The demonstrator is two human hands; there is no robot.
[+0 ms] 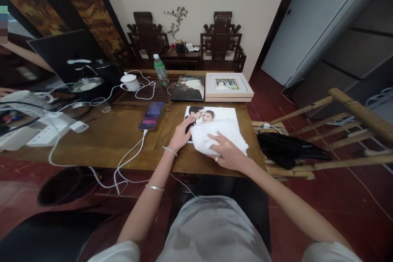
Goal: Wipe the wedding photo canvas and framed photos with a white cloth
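Note:
A photo panel [229,114] showing a couple lies flat near the table's front edge. My left hand [181,134] rests on the panel's left edge with its fingers stretched out flat. A folded white cloth [204,134] covers the lower right part of the panel and hangs over its right corner. On the cloth lies my right hand [225,151], its fingers bent into the fabric and holding it; a ring shows on one finger. The cloth hides the panel's lower part.
Behind the panel are a dark photo panel [188,90] and a white framed picture [229,96]. To the left are a phone [151,115] on a cable, a green bottle [161,71], a lidded cup [130,82] and power strips [50,129]. A bamboo chair [331,147] stands right.

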